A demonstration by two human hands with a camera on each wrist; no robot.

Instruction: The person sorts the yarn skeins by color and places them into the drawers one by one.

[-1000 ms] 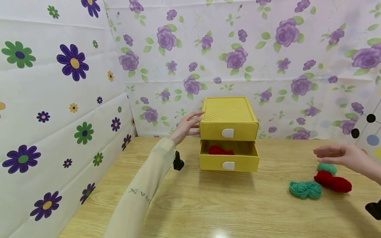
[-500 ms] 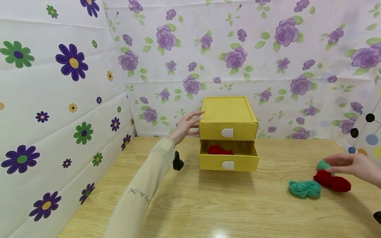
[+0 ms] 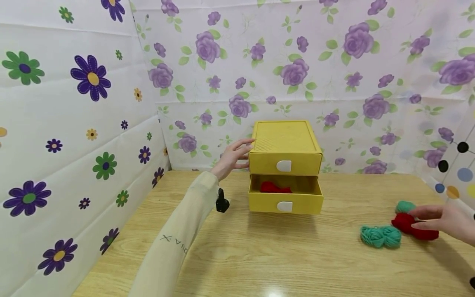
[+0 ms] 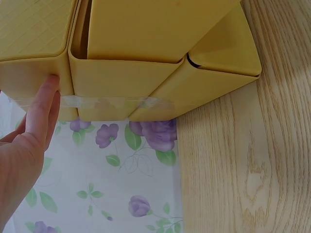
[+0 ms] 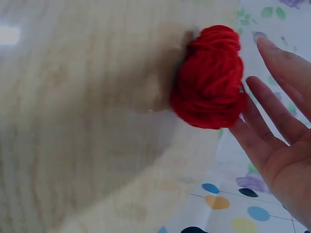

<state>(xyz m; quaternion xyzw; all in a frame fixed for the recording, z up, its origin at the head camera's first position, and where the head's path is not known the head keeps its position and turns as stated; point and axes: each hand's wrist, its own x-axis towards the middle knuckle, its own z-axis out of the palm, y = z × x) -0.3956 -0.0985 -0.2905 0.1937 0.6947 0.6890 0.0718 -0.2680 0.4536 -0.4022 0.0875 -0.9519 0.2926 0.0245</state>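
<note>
A yellow drawer unit [image 3: 285,138] stands toward the back of the table, its lower drawer [image 3: 304,203] pulled out and a red yarn bundle [image 3: 273,188] lying inside. My left hand [image 3: 231,160] rests against the unit's left side, fingers extended; in the left wrist view a fingertip touches the yellow side panel [image 4: 29,80]. At the right, my right hand [image 3: 447,222] reaches over a red yarn skein [image 3: 403,222], thumb and fingers spread. The right wrist view shows that red skein [image 5: 211,80] right beside the fingers, not enclosed by them.
A teal yarn skein [image 3: 380,236] lies left of the red one, and another teal skein [image 3: 405,206] sits behind it. The upper drawer [image 3: 267,165] is closed. Flowered sheets [image 3: 208,103] hang along the back and left of the wooden table [image 3: 237,255].
My right hand has come down and toward me, passing from above the rear teal skein to the red skein. The left hand keeps its place on the drawer unit.
</note>
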